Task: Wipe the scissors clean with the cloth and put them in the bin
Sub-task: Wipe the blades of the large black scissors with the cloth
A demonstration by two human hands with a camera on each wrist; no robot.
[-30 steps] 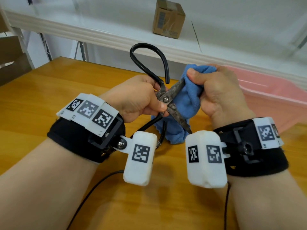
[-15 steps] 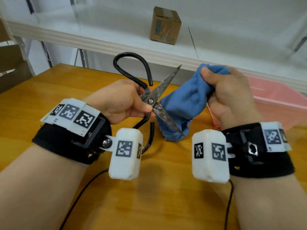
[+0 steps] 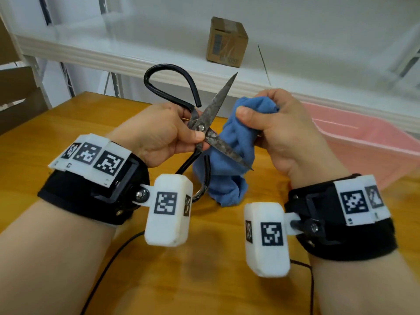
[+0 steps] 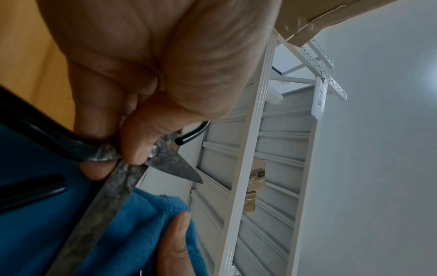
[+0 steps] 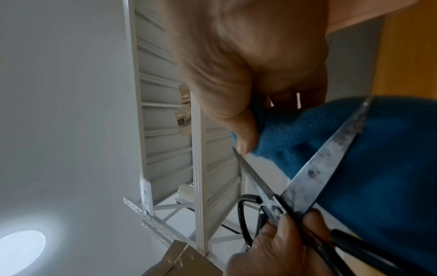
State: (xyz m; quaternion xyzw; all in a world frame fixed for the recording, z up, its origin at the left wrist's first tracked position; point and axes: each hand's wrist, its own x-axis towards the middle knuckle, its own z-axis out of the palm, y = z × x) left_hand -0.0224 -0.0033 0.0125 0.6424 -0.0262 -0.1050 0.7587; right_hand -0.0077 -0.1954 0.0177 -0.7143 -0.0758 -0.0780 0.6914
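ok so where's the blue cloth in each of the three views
Head: blue cloth at centre, bunched in the right hand, hanging behind the lower blade.
Left wrist: lower left, under the blade.
Right wrist: right side, behind the blade.
Shared landmark: the open scissors, pinched near the pivot by the left hand.

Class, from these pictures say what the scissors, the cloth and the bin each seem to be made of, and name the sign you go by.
Scissors: blades look like bare steel, dull grey with dark mottled tarnish or rust; the looped handles are glossy black, probably coated or painted metal.
Cloth: blue, soft and napped, bunching in folds, likely microfibre or terry.
Bin: pink, smooth and slightly translucent with a moulded rim, apparently plastic.
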